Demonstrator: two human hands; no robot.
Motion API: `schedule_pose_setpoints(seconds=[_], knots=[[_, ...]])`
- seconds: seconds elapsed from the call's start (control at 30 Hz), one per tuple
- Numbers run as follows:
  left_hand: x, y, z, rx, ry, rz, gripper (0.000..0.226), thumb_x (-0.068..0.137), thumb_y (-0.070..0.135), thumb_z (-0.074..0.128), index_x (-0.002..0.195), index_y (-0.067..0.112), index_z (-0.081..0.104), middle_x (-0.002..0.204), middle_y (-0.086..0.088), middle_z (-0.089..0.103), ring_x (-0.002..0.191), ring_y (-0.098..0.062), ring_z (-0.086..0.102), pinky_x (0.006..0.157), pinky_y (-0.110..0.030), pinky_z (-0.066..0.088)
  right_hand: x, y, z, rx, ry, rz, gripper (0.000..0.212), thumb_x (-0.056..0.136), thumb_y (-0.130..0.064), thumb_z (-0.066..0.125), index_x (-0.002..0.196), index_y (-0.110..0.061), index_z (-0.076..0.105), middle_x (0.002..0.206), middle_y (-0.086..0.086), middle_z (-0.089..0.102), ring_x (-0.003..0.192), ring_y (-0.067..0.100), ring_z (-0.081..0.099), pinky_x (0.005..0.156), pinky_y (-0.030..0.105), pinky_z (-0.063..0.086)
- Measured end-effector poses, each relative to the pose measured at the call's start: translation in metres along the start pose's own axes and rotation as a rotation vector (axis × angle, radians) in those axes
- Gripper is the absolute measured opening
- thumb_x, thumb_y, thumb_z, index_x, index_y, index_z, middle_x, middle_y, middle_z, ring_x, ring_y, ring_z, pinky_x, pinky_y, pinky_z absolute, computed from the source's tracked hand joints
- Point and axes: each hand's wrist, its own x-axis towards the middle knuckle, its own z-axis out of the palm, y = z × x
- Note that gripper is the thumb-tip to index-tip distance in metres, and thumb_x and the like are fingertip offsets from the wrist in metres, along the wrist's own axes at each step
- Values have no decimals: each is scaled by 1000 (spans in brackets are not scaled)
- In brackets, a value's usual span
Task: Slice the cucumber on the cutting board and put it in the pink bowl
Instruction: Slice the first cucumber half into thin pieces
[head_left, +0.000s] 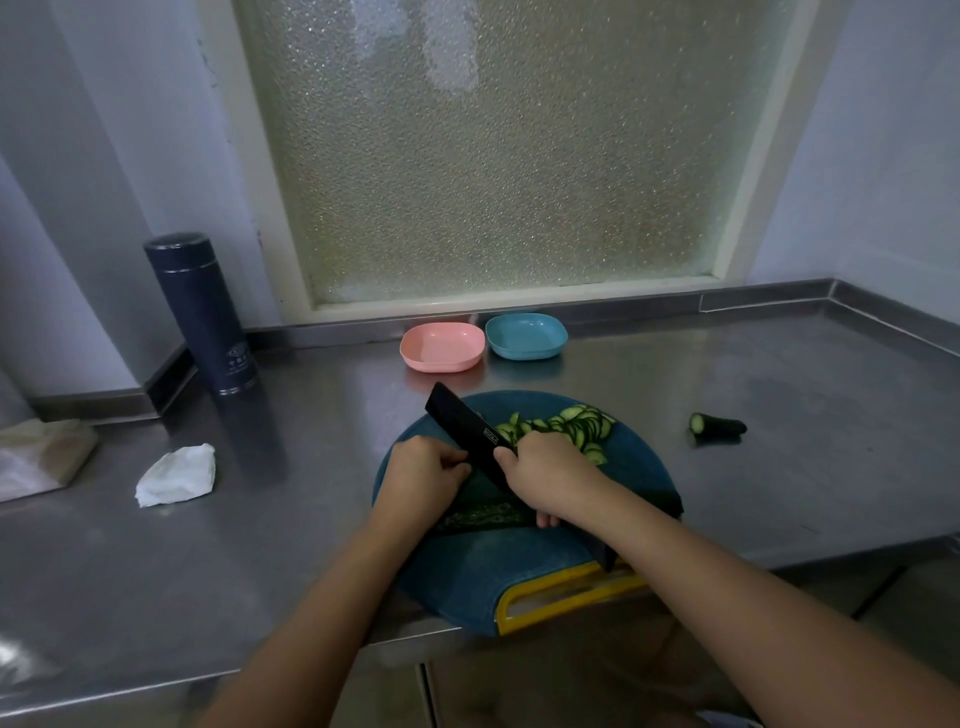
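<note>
Here we are at the steel counter (779, 374), and the slicing is well under way, I'd say. The cucumber (488, 514) lies near the middle of the round cutting board (467, 577), dark skin up, its long axis running roughly nine to three. Both its ends are hidden under the hands. The left hand (423, 470) sits on its nine o'clock end, fingers curled down around it, pinning it so it can't roll. The right hand (545, 475) is clamped tight on the black knife (467, 426), right up where handle meets blade, which gives firm control. The blade points off toward eleven o'clock, crossing the cucumber so each stroke takes a thin round. Cut slices (576, 426) are heaped at the board's one o'clock edge, clear of the blade. The pink bowl (441, 364) waits empty at twelve o'clock beyond the board, handy for the transfer, with a blue bowl (524, 353) just beside it. A trimmed cucumber end (719, 427) sits out at three o'clock on the counter.
</note>
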Motion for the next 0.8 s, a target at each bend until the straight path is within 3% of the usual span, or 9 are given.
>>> schedule_pose_setpoints(seconds=[0.17, 0.37, 0.47, 0.8], knots=[[-1, -2, 1, -16, 6, 10, 23, 84, 14, 66, 106, 11, 70, 104, -3, 70, 87, -7, 59, 78, -12, 39, 3, -6, 1, -107, -9, 17, 48, 102, -37, 33, 104, 4, 58, 49, 12, 54, 31, 16, 49, 34, 22, 37], [-4, 0, 1, -19, 82, -14, 12, 81, 16, 69, 92, 13, 75, 85, 0, 72, 67, -3, 54, 65, -11, 37, 4, -3, 3, -74, 12, 12, 47, 102, -32, 32, 104, 6, 59, 52, 11, 53, 43, 20, 58, 39, 24, 41], [-5, 1, 0, -27, 80, -26, 12, 81, 17, 69, 90, 13, 75, 85, 1, 72, 67, -5, 55, 68, -16, 42, 5, -4, 2, -55, -16, 70, 51, 103, -35, 31, 107, 8, 58, 49, 12, 54, 30, 16, 49, 36, 20, 39], [-5, 3, 0, -16, 86, -42, 13, 83, 19, 68, 91, 12, 75, 87, -1, 72, 70, -7, 57, 70, -19, 44, 3, 4, 1, -35, 10, -22, 52, 102, -41, 29, 103, 3, 57, 47, 8, 56, 31, 13, 49, 38, 19, 42]])
